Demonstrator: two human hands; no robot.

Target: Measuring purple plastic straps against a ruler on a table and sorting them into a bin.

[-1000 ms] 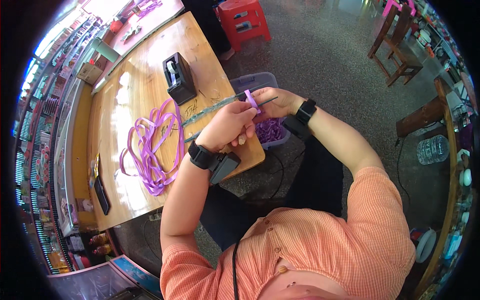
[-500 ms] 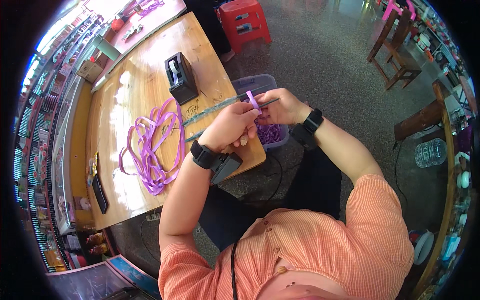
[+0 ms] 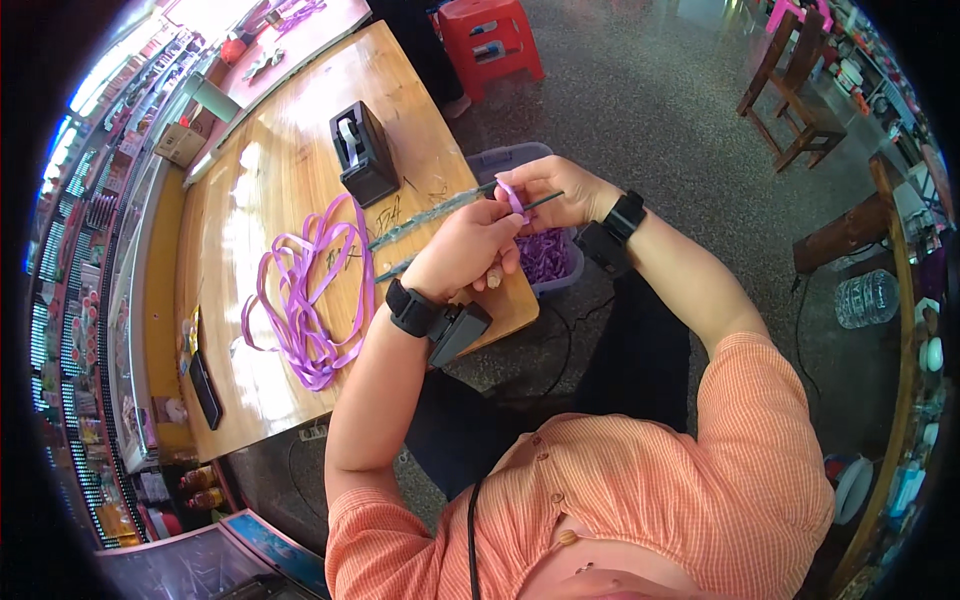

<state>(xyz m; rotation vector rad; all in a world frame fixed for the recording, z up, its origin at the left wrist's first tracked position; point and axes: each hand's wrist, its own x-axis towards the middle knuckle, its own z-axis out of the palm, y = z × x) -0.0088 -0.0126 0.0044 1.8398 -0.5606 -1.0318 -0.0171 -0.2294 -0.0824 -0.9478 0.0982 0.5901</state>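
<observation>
Over the table's near right corner, my left hand [image 3: 460,245] is closed around a thin dark rod [image 3: 546,199], its tip sticking out to the right. A short purple ribbon [image 3: 513,196] bends over this rod. The thumb and forefinger of my right hand [image 3: 565,192] pinch the ribbon's upper end. Something small and pale [image 3: 493,277] shows under my left fingers; I cannot make out what. Beside my left hand, a thin rod in crinkled clear wrap [image 3: 425,216] lies across the wooden table [image 3: 290,160]. A loose heap of long purple ribbon [image 3: 305,300] lies left of it.
A black tape dispenser [image 3: 364,155] stands beyond my hands. Below them, a translucent plastic bin [image 3: 575,275] holds many purple pieces. A phone [image 3: 205,392] lies at the table's left edge. A red stool [image 3: 490,45] and wooden chair [image 3: 795,95] stand on the floor.
The ribbon's end stood up as a loop; now my right fingers have it folded down over the rod. My left hand keeps its grip in nearly the same place.
</observation>
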